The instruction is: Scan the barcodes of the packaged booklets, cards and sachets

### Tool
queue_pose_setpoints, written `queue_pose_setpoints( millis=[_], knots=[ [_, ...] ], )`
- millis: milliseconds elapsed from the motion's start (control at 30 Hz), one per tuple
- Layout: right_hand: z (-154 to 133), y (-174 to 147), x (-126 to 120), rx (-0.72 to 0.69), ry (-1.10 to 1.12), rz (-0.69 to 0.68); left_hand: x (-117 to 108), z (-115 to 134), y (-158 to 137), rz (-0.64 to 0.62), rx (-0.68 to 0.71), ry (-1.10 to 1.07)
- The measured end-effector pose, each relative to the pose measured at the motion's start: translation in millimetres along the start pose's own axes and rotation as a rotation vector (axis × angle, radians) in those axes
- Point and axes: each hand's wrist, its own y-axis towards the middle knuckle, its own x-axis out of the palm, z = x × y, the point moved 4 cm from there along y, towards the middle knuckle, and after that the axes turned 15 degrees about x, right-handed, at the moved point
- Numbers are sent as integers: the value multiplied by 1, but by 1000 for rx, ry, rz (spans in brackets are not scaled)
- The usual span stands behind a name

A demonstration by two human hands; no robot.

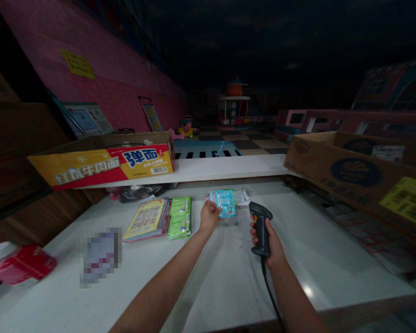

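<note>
My left hand (210,215) pinches the left edge of a light-blue packet (226,204), its printed face turned up. Other packets (241,197) lie on the counter just behind it, partly covered. A dark grey barcode scanner (261,229) is gripped by its handle in my right hand (271,243), its head angled toward the blue packet. The scanner's black cable runs down along my right forearm. Left of my left hand are green packets (179,217) in two groups, beside a stack of booklets (147,219) with a yellow cover on top.
A red bottle (21,263) with a white cap lies at the left, near a blurred-out item (101,256). A noodle carton (107,159) and a brown cardboard box (360,166) stand either side of a raised white shelf (229,167). A black plastic bag (142,192) sits beneath the shelf.
</note>
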Motion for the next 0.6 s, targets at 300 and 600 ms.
queue_pose_setpoints(
  millis=[300, 600],
  knots=[
    [12, -12, 8, 7, -249, 87, -42, -14, -59, 56, 133, -58],
    [13, -43, 43, -137, -509, 125, -40, -10, -59, 39, 105, -57]
  ],
)
